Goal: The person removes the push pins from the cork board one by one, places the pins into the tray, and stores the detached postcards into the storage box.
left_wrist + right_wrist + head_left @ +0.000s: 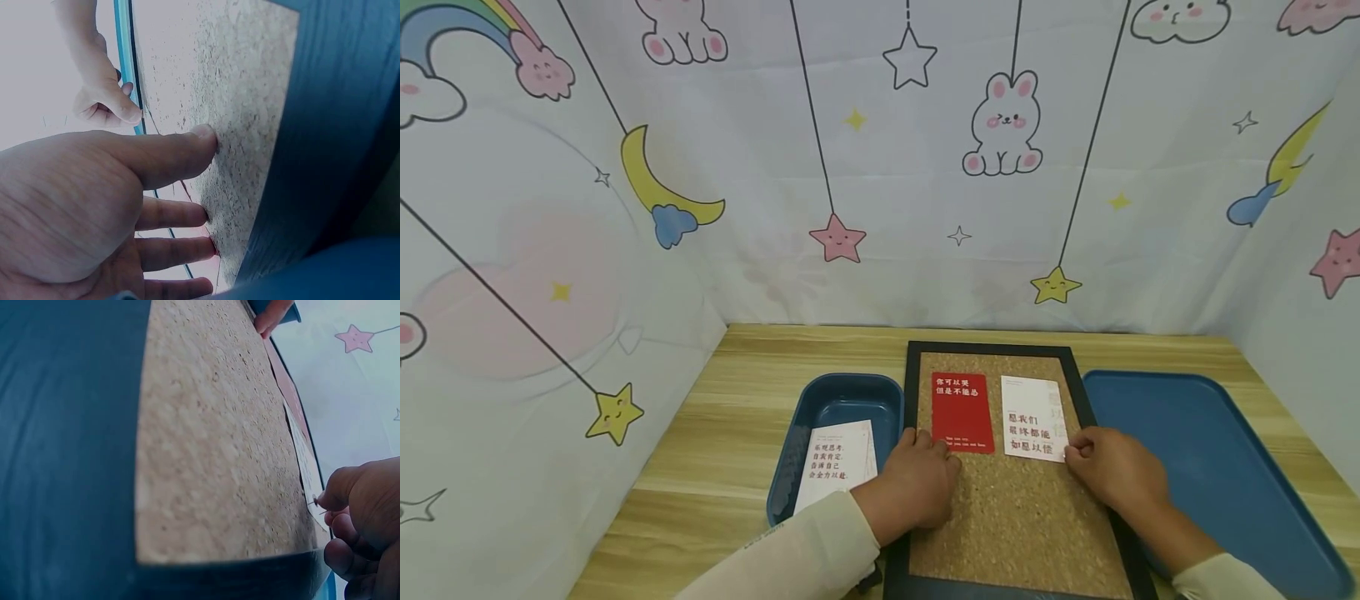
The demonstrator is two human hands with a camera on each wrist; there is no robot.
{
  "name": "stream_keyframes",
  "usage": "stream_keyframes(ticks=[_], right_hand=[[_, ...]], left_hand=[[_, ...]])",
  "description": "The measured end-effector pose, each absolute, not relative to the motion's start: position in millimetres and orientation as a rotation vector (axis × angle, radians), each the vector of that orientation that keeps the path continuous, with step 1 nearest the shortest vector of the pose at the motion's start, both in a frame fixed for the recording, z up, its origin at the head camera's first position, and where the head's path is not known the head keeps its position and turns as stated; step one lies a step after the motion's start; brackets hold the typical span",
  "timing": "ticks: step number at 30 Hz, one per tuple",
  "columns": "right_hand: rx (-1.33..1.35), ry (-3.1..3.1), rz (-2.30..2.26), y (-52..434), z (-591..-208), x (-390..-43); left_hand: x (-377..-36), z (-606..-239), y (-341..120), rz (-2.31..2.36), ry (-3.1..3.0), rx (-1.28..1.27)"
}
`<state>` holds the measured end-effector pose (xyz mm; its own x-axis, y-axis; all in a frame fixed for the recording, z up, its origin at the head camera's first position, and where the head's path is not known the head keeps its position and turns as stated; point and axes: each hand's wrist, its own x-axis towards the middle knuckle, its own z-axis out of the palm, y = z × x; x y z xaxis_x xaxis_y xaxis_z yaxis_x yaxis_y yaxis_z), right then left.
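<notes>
A cork board (pixel 1015 525) in a black frame lies on the table. A red card (pixel 961 417) with white lettering and a white card (pixel 1030 417) with dark red lettering lie side by side on its upper half. My right hand (pixel 1116 467) is at the white card's lower right corner, where thumb and forefinger pinch a small thin pin (pixel 317 502), mostly hidden by the fingertips. At the red card's lower left corner is my left hand (pixel 917 483). Its fingers (pixel 178 249) and thumb reach out straight, tips against the cork and the card's edge.
Left of the board stands a blue tray (pixel 835 385) holding several white printed cards (pixel 835 458). A larger, flat blue tray (pixel 1195 450) lies to the right, against the frame. Behind the wooden table (pixel 790 346) hangs a white cloth (pixel 925 192) with cartoon prints.
</notes>
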<state>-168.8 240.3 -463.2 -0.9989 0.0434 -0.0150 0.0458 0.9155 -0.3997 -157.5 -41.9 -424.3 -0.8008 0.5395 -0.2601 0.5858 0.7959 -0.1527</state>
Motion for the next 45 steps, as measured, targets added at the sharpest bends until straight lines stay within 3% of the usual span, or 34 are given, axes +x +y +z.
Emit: stream_keyframes(ticks=[45], right_hand=[[0.126, 2.978, -0.585, 287.1, -457.9, -165.5]], left_hand=[[-156.7, -426.3, -42.6, -0.356, 2.803, 0.898]])
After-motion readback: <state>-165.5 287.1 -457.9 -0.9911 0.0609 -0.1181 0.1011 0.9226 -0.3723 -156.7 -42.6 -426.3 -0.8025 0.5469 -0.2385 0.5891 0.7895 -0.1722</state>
